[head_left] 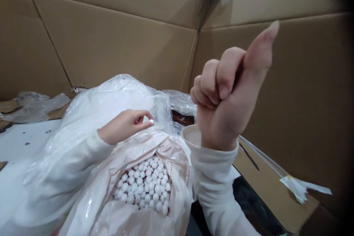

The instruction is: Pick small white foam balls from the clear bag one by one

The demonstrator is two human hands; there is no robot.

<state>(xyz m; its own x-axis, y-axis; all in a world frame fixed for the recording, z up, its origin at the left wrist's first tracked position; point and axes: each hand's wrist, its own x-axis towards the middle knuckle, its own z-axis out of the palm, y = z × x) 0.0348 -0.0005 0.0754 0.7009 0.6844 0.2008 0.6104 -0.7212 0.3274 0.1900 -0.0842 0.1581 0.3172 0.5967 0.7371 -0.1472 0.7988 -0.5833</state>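
Note:
My left hand [125,125] pinches a small white ball [152,121] between thumb and index finger, above the far edge of an open plastic bag [96,195]. Inside that bag lie several white balls [146,184] with reddish-brown bits between them. Raised at the right, my right hand [229,88] has its fingers curled into the palm and its thumb stretched up; nothing shows in it. It is apart from the bag and the balls.
Behind the open bag bulges a large clear bag with white contents [110,96]. Cardboard walls [116,33] stand at the back and right. Crumpled film [41,107] lies at left, white strips [295,188] at right, and dark brown material [183,118] beyond my right sleeve.

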